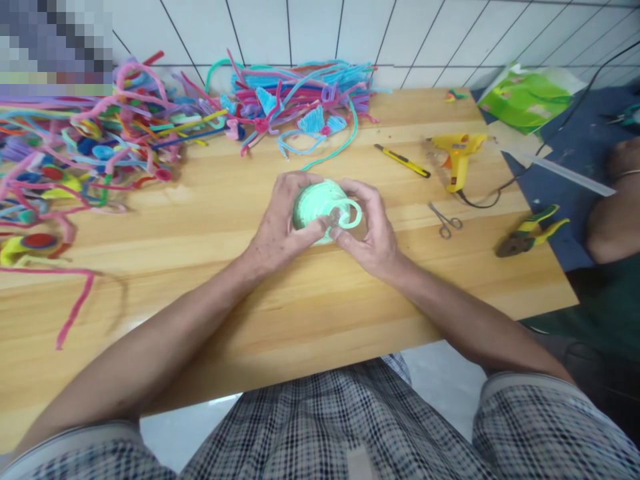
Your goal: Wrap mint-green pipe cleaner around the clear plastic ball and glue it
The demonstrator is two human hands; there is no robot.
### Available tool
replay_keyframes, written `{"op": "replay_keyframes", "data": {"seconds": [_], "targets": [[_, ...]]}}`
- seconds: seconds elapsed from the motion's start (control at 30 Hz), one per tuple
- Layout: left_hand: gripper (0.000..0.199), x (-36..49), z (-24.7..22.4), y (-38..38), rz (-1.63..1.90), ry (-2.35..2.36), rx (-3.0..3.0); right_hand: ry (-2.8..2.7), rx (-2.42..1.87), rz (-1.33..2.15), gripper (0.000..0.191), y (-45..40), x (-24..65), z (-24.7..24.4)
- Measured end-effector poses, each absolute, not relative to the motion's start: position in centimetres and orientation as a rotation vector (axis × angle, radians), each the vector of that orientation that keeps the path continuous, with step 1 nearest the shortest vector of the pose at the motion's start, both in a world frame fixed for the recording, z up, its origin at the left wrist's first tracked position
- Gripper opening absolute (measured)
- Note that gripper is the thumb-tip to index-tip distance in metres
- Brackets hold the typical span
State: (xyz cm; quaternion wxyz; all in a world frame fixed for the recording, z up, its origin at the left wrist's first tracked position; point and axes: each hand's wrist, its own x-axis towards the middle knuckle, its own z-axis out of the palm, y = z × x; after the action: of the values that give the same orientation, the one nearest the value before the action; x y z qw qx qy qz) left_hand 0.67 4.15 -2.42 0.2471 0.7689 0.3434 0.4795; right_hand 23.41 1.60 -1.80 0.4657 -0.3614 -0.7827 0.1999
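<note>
Between my two hands is a rounded mint-green piece (pixel 316 200) that looks wound from pipe cleaner, with a loop sticking out on its right side. My left hand (pixel 285 223) wraps its left side, the thumb pressed on the front near the loop. My right hand (pixel 370 230) curves round the right side, its thumb and a finger closed at the base of the loop. The two thumb tips nearly meet there. The underside and back of the green piece are hidden. A thin teal pipe cleaner (pixel 345 143) trails down toward my left fingers; whether it joins the piece I cannot tell.
Tangled coloured pipe cleaners (pixel 125 143) cover the left and back. To the right lie a yellow utility knife (pixel 404 161), a yellow glue gun (pixel 459 155) with its cord, scissors (pixel 445 220) and yellow-green pliers (pixel 530 233). A green packet (pixel 527 97) and another person's arm (pixel 617 207) are at far right.
</note>
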Motion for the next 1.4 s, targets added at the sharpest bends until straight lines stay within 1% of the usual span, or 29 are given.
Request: {"op": "replay_keyframes", "data": {"seconds": [0.07,0.17,0.4,0.7,0.87,1.4], "targets": [[0.059,0.7,-2.2,4.1,1.293,0.935,2.132,-1.965,-0.822,0.342,0.067,1.5,23.6,-1.4],[0.059,0.7,-1.8,4.0,1.278,0.939,2.177,-2.021,-0.796,0.171,0.060,1.2,23.8,-1.0],[0.058,0.8,-1.9,3.9,1.306,0.952,2.183,-2.013,-0.828,-0.003,0.058,0.6,24.0,-0.9],[0.062,0.9,-2.3,3.6,1.321,0.983,2.136,-2.008,-0.827,-0.024,0.047,0.4,24.1,-0.8],[0.060,0.8,-2.2,3.6,1.301,0.977,2.152,-2.005,-0.839,-0.016,0.042,0.4,24.1,-0.9],[0.061,0.7,-1.9,3.2,1.275,1.019,2.123,-2.017,-0.860,0.017,0.043,0.5,24.2,-1.1]]}}
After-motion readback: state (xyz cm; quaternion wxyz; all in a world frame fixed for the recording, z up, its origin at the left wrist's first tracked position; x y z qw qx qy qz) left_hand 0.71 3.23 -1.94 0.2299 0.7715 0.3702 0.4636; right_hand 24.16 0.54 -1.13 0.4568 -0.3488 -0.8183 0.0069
